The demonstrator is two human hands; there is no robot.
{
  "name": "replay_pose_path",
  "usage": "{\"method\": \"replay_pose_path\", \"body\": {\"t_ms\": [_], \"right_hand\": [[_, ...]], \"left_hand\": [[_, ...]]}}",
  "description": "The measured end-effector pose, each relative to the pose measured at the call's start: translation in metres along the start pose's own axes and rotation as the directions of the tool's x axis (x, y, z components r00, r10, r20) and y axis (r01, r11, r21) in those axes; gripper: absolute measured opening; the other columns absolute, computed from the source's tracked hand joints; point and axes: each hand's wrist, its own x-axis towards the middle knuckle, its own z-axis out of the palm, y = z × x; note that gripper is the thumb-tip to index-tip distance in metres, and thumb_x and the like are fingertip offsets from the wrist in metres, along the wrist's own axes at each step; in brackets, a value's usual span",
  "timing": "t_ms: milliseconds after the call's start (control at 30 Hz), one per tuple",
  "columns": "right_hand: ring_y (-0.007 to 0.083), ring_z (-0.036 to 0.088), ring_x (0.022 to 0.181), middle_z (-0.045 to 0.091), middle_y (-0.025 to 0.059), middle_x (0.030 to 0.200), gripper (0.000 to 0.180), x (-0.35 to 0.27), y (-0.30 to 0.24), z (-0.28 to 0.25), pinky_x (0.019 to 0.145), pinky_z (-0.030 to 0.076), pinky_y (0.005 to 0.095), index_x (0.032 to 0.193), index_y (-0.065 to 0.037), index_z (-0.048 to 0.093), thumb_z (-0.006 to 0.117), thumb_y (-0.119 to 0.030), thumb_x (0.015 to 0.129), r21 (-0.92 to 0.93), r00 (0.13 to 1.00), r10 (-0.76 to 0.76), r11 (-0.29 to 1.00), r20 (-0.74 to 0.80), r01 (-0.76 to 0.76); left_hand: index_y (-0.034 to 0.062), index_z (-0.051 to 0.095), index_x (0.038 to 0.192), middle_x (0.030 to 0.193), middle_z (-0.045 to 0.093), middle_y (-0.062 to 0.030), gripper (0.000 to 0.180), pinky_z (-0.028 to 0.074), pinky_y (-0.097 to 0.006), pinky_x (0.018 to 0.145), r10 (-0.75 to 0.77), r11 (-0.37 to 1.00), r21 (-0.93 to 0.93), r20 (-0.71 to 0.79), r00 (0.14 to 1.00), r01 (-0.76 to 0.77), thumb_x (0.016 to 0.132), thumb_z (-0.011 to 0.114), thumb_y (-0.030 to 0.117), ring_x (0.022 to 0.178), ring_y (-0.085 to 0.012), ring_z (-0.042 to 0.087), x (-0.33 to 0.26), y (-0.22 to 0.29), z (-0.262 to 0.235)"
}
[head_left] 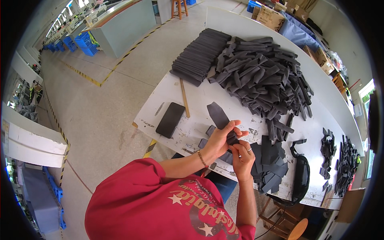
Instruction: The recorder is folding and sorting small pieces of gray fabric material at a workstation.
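Both hands meet over the near edge of the white table (192,134), closed on a dark grey fabric strip (218,115). Its wide pointed end sticks out beyond my left hand (221,140), which pinches the middle part between thumb and fingers. My right hand (243,160) grips the near end just beside it; fingers cover part of the strip. Several small dark pieces (203,143) lie under and beside my left wrist. Flat dark fabric pieces (270,164) lie in an overlapping heap right of my right hand.
Farther back are a neat row of folded dark strips (200,56) and a large loose pile (260,76). A wooden stick (185,98) and black rectangular object (170,120) lie at left. A black mesh-backed chair (301,180) and wooden stool (298,229) stand at right.
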Motion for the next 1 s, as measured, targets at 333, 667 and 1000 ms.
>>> {"method": "replay_pose_path", "body": {"t_ms": [333, 667, 1000], "right_hand": [[0.0278, 0.065, 0.077, 0.064, 0.0126, 0.090, 0.014, 0.002, 0.000, 0.003, 0.067, 0.051, 0.0330, 0.084, 0.001, 0.065, 0.071, 0.007, 0.074, 0.006, 1.000, 0.009, 1.000, 0.010, -0.009], [0.0281, 0.066, 0.081, 0.065, 0.0140, 0.093, 0.012, 0.000, 0.003, 0.008, 0.072, 0.052, 0.0329, 0.085, 0.002, 0.065, 0.071, 0.006, 0.075, 0.017, 0.999, 0.040, 0.999, 0.021, -0.040], [0.0107, 0.052, 0.096, 0.054, 0.0033, 0.107, 0.011, 0.001, -0.002, 0.031, 0.080, 0.043, 0.0224, 0.081, 0.002, 0.063, 0.073, 0.000, 0.082, 0.650, 0.799, 0.596, 0.641, -0.084, -0.409]], "left_hand": [[0.0029, 0.058, 0.114, 0.079, 0.064, -0.0059, 0.035, 0.052, -0.041, 0.091, -0.008, 1.000, -0.022, -0.008, 1.000, 0.008, 0.094, 0.064, 0.031, 0.103, -0.0301, 0.066, -0.002, -0.003, 0.000], [0.0024, 0.058, 0.113, 0.079, 0.065, -0.0062, 0.034, 0.052, -0.040, 0.089, -0.019, 1.000, -0.015, -0.020, 1.000, 0.019, 0.094, 0.063, 0.031, 0.100, -0.0302, 0.067, -0.001, -0.004, -0.003], [-0.0027, 0.047, 0.134, 0.139, 0.051, -0.0159, 0.056, 0.041, -0.044, 0.107, 0.107, 0.970, 0.201, 0.156, 0.982, -0.138, 0.100, 0.047, 0.042, 0.128, -0.0317, 0.050, 0.013, 0.018, 0.009]]}}
